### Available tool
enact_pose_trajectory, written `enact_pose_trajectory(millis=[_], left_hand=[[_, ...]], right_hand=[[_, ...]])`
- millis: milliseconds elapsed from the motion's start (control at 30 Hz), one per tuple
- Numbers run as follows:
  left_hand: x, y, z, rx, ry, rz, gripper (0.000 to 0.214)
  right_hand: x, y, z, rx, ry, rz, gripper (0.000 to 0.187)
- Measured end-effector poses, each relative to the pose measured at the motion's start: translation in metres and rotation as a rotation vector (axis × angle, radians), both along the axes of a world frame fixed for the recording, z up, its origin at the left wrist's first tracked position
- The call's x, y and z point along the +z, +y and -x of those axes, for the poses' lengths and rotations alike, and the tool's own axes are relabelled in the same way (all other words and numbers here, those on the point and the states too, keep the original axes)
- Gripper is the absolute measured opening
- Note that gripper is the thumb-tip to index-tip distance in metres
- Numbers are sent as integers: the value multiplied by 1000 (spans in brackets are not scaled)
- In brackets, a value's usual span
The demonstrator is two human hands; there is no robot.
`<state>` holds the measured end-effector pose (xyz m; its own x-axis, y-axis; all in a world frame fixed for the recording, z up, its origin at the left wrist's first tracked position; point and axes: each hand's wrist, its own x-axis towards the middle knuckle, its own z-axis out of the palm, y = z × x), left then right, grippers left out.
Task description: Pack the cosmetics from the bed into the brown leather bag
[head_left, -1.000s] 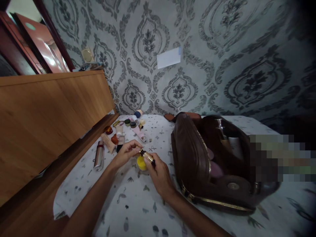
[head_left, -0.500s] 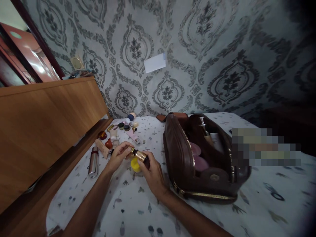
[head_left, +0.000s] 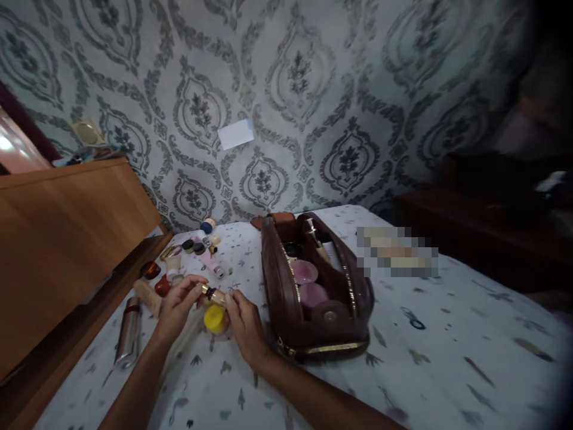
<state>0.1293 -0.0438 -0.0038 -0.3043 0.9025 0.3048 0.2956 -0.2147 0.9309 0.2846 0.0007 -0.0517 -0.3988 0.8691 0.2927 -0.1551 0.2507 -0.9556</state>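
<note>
A small gold cosmetic tube [head_left: 218,296] with a dark band is held between both hands, low over the patterned sheet. My left hand [head_left: 179,306] pinches its gold end. The fingers of my right hand [head_left: 247,327] are closed round the other end and partly hide it. Just below the tube is a round yellow-lidded jar [head_left: 215,321]. To the right of my right hand stands a brown cosmetic bag [head_left: 280,298], unzipped, with two pink round items [head_left: 312,294] and a white tube [head_left: 332,255] inside.
Left of my left hand lie a silver cylinder [head_left: 128,337], a beige tube [head_left: 147,297] and a red item [head_left: 162,286]. Farther back are a pink tube [head_left: 209,261] and several small jars. A wooden panel [head_left: 76,239] borders the left side; a patterned wall rises behind.
The view has turned right, so the bag and cosmetics appear farther left. Both hands still hold the gold tube, and more of its pale body shows beside my right fingers.
</note>
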Motion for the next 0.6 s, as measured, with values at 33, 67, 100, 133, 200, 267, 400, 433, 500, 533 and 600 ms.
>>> enact_pose_trajectory(millis=[33, 67, 100, 133, 200, 267, 400, 433, 500, 533, 600], left_hand=[[3, 0, -1, 6, 22, -5, 35], [6, 0, -3, 13, 48, -7, 36], [10, 0, -4, 20, 76, -6, 36], [14, 1, -5, 26, 105, -3, 36], [23, 2, -8, 39, 156, -5, 35], [34, 5, -13, 50, 197, -32, 34], [59, 13, -31, 46, 247, -118, 30], [65, 16, -38, 45, 256, -136, 29], [77, 22, -51, 28, 258, -180, 27], [82, 25, -58, 12, 253, -204, 25], [90, 32, -72, -30, 246, -244, 23]], right_hand=[[-1, 1, 1, -9, 15, 26, 36], [-2, 3, 1, -14, 28, 56, 38], [-2, 4, 2, -18, 38, 91, 40], [-3, 5, 2, -21, 46, 127, 41], [-5, 7, 3, -25, 57, 190, 43], [-7, 8, 5, -19, 75, 229, 45], [-10, 8, 7, -12, 110, 227, 50], [-10, 7, 6, -18, 106, 222, 51], [-10, 6, 5, -27, 91, 218, 51], [-9, 6, 4, -26, 84, 218, 51], [-9, 5, 2, -20, 80, 212, 50]])
